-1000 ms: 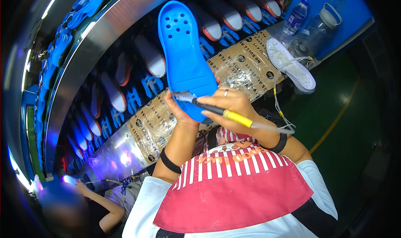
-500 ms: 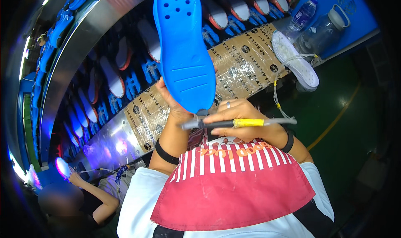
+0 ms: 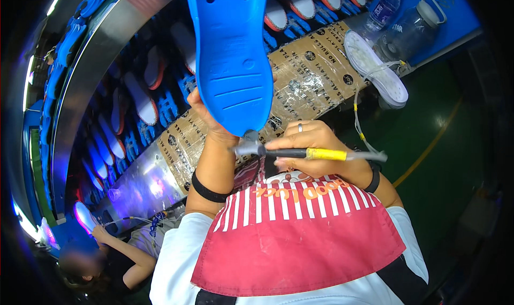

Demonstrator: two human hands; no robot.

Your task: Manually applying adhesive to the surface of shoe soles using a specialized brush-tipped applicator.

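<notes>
1. The left hand (image 3: 210, 122) grasps the blue shoe sole (image 3: 233, 64) from behind, its thumb side showing at the sole's left edge and a fingertip at the right edge.
2. The sole is held above the near edge of the table (image 3: 308, 83), heel end toward the person; three grooves cross the heel, and the holed toe end is cut off by the upper edge of the view.
3. The right hand (image 3: 317, 138) is closed around the brush (image 3: 289, 153), black-handled with a yellow band and a clear hose at its rear.
4. The brush's pale tip is blurred, just below the heel; whether they touch, I cannot tell.
5. Brown printed cardboard under clear film covers the table.
6. To the right lies a white shoe sole (image 3: 375, 69), near a purple-capped bottle (image 3: 383, 10) and a clear jug (image 3: 409, 35).
7. At lower left, a co-worker's hand (image 3: 100, 234) holds a pale sole (image 3: 85, 218).
</notes>
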